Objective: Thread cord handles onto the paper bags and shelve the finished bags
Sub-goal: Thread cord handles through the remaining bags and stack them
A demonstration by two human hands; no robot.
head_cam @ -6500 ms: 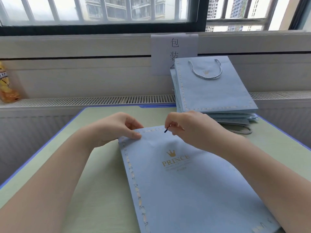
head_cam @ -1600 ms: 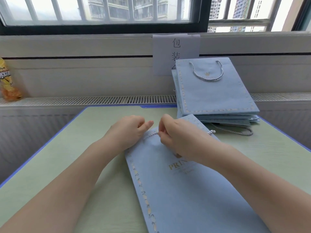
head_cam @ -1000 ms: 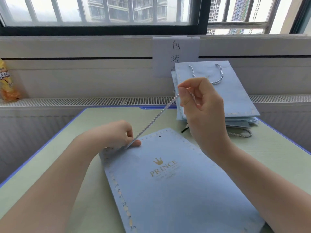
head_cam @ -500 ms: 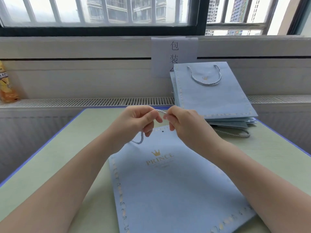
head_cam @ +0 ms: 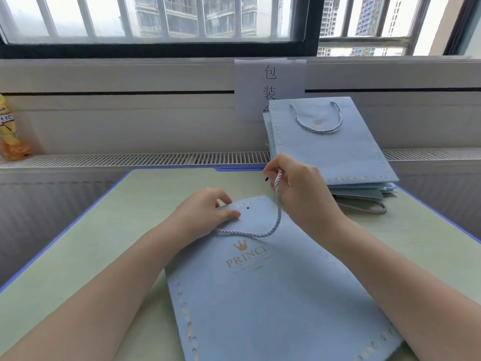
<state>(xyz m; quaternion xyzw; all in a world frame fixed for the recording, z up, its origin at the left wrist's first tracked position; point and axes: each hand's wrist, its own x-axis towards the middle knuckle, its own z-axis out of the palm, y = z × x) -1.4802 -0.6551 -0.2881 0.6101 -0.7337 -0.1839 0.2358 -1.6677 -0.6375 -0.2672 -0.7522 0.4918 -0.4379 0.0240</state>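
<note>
Green table [head_cam: 109,243]: flat bag [head_cam: 260,295], cord [head_cam: 276,225] in right hand [head_cam: 299,188].

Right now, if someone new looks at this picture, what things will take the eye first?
First the pale blue paper bag lying flat on the green table, with a gold crown and PRINCE printed on it. Above it, the right hand lifts a twisted cord that sags across the bag towards the left hand, which rests on the bag's top edge beside a small hole. Behind, a stack of finished bags leans against the wall.
</note>
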